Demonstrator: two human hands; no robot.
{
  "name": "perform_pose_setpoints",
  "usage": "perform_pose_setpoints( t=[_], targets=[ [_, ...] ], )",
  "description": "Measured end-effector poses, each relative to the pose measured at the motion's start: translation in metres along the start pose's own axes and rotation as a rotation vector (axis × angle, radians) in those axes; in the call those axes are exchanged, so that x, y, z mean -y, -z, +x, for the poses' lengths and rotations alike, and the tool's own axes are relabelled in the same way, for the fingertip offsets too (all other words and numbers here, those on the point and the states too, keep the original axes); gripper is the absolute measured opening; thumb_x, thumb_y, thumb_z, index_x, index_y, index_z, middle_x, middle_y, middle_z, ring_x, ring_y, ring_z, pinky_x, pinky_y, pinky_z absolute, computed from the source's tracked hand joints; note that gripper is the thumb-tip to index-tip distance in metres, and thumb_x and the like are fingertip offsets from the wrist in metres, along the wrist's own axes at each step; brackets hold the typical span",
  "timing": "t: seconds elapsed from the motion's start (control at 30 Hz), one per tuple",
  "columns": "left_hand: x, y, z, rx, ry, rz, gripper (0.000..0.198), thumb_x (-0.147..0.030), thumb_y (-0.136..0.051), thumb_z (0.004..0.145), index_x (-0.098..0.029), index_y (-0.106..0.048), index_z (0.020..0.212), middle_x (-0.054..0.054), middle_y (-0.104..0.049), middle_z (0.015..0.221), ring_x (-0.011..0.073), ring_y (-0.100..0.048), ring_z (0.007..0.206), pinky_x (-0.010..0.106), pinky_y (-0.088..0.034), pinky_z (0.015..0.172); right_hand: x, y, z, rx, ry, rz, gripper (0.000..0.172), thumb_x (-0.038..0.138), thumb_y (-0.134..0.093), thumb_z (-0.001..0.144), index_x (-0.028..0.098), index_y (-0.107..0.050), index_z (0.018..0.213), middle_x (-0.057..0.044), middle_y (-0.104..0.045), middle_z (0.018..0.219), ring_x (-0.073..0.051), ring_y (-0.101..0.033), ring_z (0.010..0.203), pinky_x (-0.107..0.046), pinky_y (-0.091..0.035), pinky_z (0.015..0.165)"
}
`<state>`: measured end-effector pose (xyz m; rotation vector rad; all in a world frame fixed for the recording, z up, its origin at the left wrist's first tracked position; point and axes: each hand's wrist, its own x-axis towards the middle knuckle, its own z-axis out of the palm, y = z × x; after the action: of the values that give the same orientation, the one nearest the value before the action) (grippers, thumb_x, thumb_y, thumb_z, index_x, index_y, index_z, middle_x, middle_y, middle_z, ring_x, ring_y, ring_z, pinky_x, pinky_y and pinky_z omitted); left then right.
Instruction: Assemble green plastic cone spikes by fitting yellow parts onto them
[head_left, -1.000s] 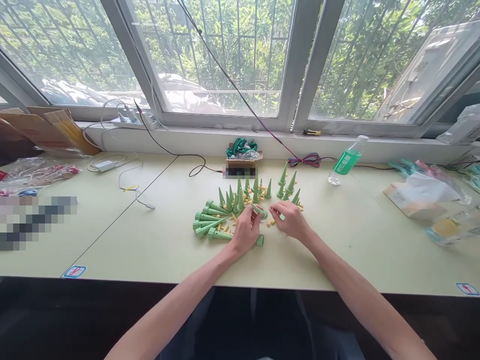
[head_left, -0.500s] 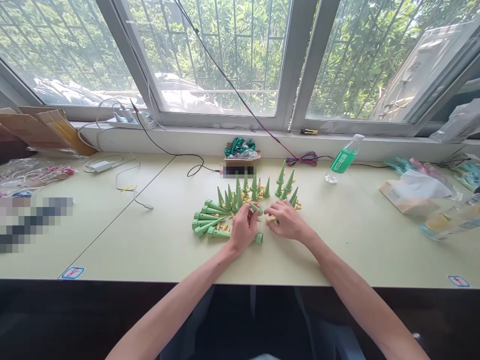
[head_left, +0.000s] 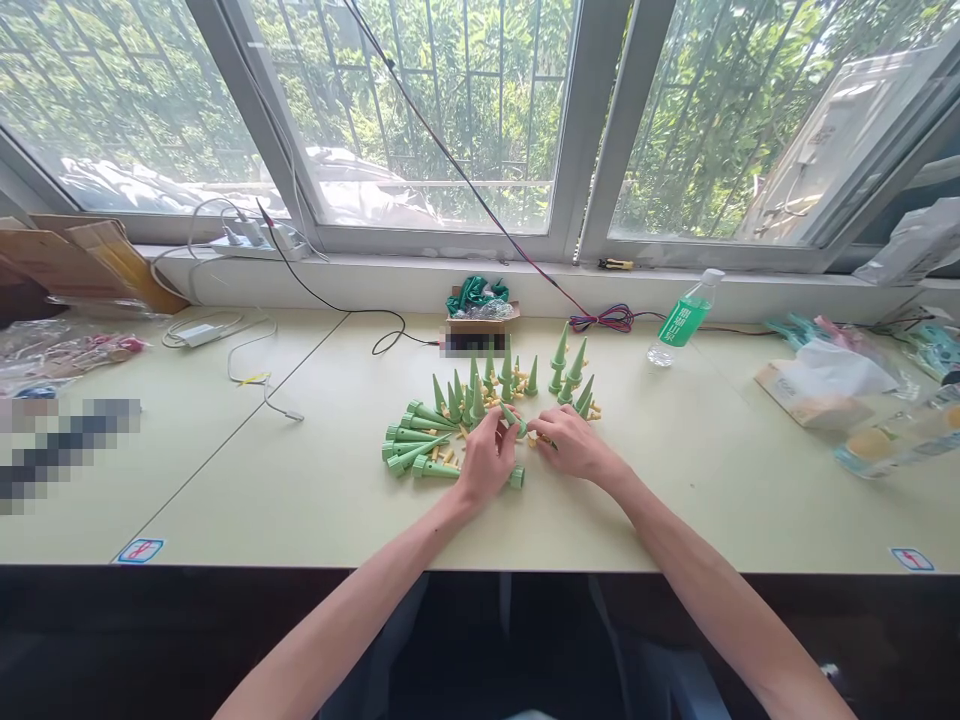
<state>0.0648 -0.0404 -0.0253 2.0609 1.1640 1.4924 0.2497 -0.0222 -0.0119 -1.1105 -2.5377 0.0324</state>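
My left hand is closed round a green cone-shaped spike, tip pointing up and left. My right hand pinches something small at the spike's open end; I cannot make out what it is. Several more green cones lie flat in a pile to the left of my hands. Others stand upright just behind them. Small yellow pieces are scattered among the cones. One short green piece lies under my left wrist.
A small cardboard box with green material stands behind the cones. A green-labelled bottle lies at the right. Bags and packets fill the far right. Cables and cardboard sit on the left by the window.
Both hands stay together over the cones, holding the same spike. My right fingers have closed in on its end. The view has shifted slightly.
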Motion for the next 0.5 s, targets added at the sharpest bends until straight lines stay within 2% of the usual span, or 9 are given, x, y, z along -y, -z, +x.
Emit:
perform_pose_setpoints(
  t=[0.17,0.37,0.5],
  targets=[
    [-0.0009,0.0000,0.0003,0.024,0.041,-0.057,0.009,-0.026,-0.051,0.095,-0.020,-0.053,0.101,0.004,-0.066,0.090,0.0107,-0.062,0.065,0.021,-0.053,0.057,-0.0023,-0.0068,0.0013,-0.050,-0.014,0.037,0.021,0.004,-0.045,0.089,0.018,-0.061,0.091,-0.006,-0.060,0.084,-0.019,-0.055,0.078,-0.033,-0.042,0.079],
    [-0.0011,0.0004,0.0007,0.002,0.028,-0.070,0.010,-0.028,-0.050,0.095,-0.020,-0.053,0.101,0.004,-0.065,0.090,0.0116,-0.064,0.070,0.023,-0.056,0.061,0.0020,-0.0068,0.0028,-0.286,-0.079,0.286,0.024,0.014,-0.040,0.097,0.021,-0.062,0.103,-0.008,-0.058,0.094,-0.018,-0.057,0.082,-0.032,-0.049,0.073],
    [-0.0006,0.0000,0.0010,0.002,0.049,-0.109,0.010,-0.030,-0.051,0.095,-0.020,-0.052,0.099,0.005,-0.065,0.094,0.0100,-0.063,0.065,0.022,-0.056,0.057,0.0068,-0.0044,0.0042,-0.463,-0.118,0.397,0.023,0.022,-0.040,0.100,0.024,-0.062,0.104,-0.007,-0.058,0.096,-0.018,-0.059,0.082,-0.032,-0.051,0.074]
  ],
)
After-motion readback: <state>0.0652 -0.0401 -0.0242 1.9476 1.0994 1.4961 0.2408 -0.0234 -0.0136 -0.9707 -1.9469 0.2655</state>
